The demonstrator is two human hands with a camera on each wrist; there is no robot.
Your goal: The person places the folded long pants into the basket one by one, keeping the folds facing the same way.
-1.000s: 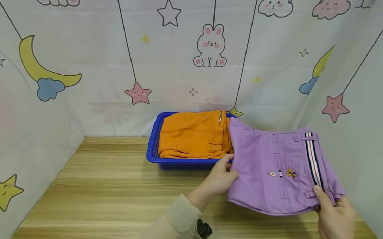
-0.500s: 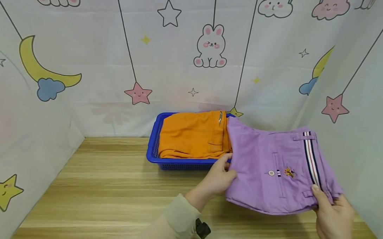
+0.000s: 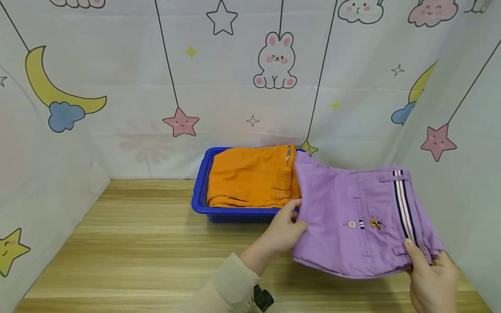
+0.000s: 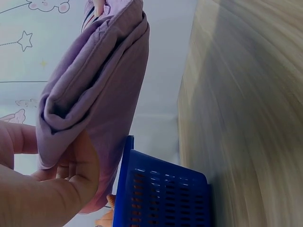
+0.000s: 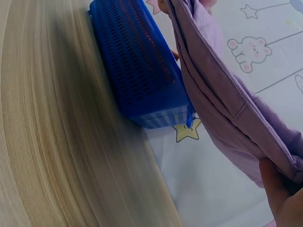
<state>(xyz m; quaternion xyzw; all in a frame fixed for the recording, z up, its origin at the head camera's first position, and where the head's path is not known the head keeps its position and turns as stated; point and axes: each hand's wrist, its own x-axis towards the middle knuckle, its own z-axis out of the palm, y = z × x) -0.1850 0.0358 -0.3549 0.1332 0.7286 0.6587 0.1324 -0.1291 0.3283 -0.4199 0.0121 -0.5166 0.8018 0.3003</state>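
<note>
Folded purple trousers (image 3: pixel 339 215) hang between my two hands above the table, with a striped band, a button and a small embroidered emblem facing up. My left hand (image 3: pixel 282 229) pinches their left edge, thumb on top and fingers underneath. At the lower right corner, my right hand (image 3: pixel 432 278) grips the waistband with the thumb over the striped band. Layered folds of the trousers (image 4: pixel 90 80) show in the left wrist view. Beyond my left hand, a blue basket (image 3: pixel 240 215) holds folded orange trousers (image 3: pixel 249 177); the purple cloth covers the basket's right end in the head view.
The wood-grain table (image 3: pixel 139 244) runs up to a white curtain (image 3: pixel 132 101) printed with stars, moons and a rabbit. The curtain also rises at both sides. The basket stands at the table's back edge, close to the curtain.
Both hands have moved slightly left and a little up with the purple trousers, closer over the basket's right end. The basket and orange trousers have stayed put.
</note>
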